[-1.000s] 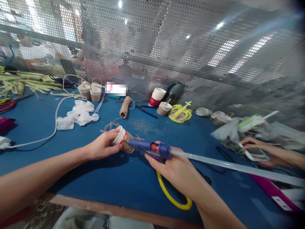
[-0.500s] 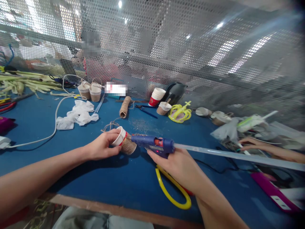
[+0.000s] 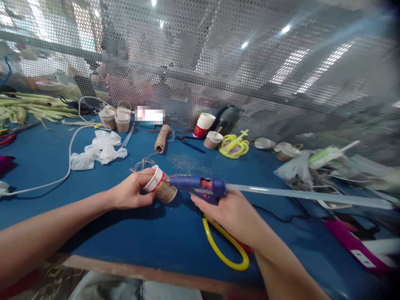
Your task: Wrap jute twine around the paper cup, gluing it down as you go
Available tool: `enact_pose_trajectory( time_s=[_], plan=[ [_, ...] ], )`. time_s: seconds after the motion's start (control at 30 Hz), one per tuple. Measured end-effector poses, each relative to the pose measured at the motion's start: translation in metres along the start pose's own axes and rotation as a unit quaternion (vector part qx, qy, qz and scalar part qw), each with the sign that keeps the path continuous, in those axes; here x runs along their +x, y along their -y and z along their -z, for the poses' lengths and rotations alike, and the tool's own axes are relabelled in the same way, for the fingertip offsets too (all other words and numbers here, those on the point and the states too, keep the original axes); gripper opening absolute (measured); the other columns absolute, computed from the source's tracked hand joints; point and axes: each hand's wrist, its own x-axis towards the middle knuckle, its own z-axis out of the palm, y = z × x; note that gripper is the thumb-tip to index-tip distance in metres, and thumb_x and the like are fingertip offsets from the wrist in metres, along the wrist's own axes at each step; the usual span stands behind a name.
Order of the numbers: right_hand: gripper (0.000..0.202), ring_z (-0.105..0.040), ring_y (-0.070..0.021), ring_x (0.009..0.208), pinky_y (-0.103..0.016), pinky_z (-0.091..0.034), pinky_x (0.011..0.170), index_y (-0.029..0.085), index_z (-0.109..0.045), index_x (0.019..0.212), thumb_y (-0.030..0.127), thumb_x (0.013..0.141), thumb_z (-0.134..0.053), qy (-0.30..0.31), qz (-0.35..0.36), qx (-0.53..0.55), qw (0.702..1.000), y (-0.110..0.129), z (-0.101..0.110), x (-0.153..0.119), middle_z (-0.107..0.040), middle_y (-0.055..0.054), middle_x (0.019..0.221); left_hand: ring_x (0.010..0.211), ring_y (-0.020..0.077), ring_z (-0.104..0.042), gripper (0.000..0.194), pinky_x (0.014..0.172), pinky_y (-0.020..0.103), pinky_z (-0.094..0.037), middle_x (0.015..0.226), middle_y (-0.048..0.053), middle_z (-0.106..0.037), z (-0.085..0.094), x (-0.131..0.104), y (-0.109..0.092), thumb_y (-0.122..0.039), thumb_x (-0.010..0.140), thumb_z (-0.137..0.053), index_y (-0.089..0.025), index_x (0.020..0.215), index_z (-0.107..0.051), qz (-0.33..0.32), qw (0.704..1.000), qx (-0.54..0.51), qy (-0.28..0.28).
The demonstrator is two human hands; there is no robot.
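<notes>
My left hand [image 3: 133, 191] is closed on a paper cup [image 3: 167, 191], tipped on its side with the white rim toward the palm. Brown twine wraps its lower part, and a red band shows near the rim. In my right hand [image 3: 229, 210] is a blue hot glue gun [image 3: 196, 184], its nozzle against or very close to the cup's side. A long clear glue stick [image 3: 300, 193] sticks out of the gun's back. Loose twine [image 3: 145, 162] curls behind the cup, and a twine roll [image 3: 162, 139] lies farther back.
Yellow-handled scissors [image 3: 226, 250] lie below my right wrist. White fabric pieces [image 3: 103, 148] and a white cable [image 3: 70, 160] are on the left. Toward the back stand a yellow crown-shaped piece [image 3: 234, 146], wrapped cups [image 3: 122, 121] and pliers [image 3: 192, 143]. A purple power strip [image 3: 346, 241] is at right.
The other person's hand at the right has left the view. The whole scene sits slightly farther left; the glue gun stays at the cup's side.
</notes>
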Motion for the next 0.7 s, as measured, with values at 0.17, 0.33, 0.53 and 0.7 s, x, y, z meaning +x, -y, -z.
enact_pose_trajectory(
  time_s=[0.17,0.33,0.53,0.7],
  plan=[
    [0.017,-0.057,-0.0161,0.062,-0.026,-0.046,0.061,0.017,-0.061,0.076,0.027,0.077,-0.047,-0.018,0.006,0.001,1.0,-0.0002,-0.0002,0.0016,-0.063,-0.001,0.065,0.084,0.0168,-0.054,0.012,0.087,0.029,-0.04,0.082,0.005,-0.059,0.0001,-0.0003,0.0002,-0.008,0.07,-0.047,-0.014,0.06,-0.051,-0.003,1.0,-0.005,0.002],
    [0.019,-0.054,-0.0149,0.056,-0.026,-0.044,0.059,0.017,-0.06,0.068,0.027,0.077,-0.047,-0.005,-0.005,0.002,1.0,0.003,0.0022,0.0014,-0.061,0.0,0.059,0.083,0.0166,-0.053,0.013,0.086,0.029,-0.04,0.081,0.005,-0.058,-0.0004,0.0003,-0.0011,-0.007,0.069,-0.048,-0.014,0.058,-0.05,-0.01,1.0,-0.002,0.001],
    [0.021,-0.048,-0.0133,0.052,-0.025,-0.041,0.052,0.018,-0.057,0.064,0.03,0.076,-0.046,0.015,-0.032,0.027,0.999,0.0013,0.0023,-0.001,-0.055,0.001,0.054,0.083,0.0153,-0.053,0.013,0.084,0.027,-0.041,0.083,0.006,-0.058,-0.0008,0.0009,-0.0021,-0.005,0.068,-0.047,-0.013,0.058,-0.05,-0.011,1.0,-0.003,-0.004],
    [0.022,-0.046,-0.0126,0.048,-0.024,-0.04,0.049,0.017,-0.059,0.062,0.03,0.075,-0.045,0.018,-0.029,0.026,0.999,0.0009,0.0033,-0.0006,-0.052,0.0,0.049,0.086,0.0156,-0.054,0.013,0.084,0.026,-0.042,0.088,0.007,-0.057,-0.0018,-0.0006,-0.0014,-0.002,0.068,-0.047,-0.012,0.061,-0.051,-0.011,1.0,-0.016,-0.005]
  ],
)
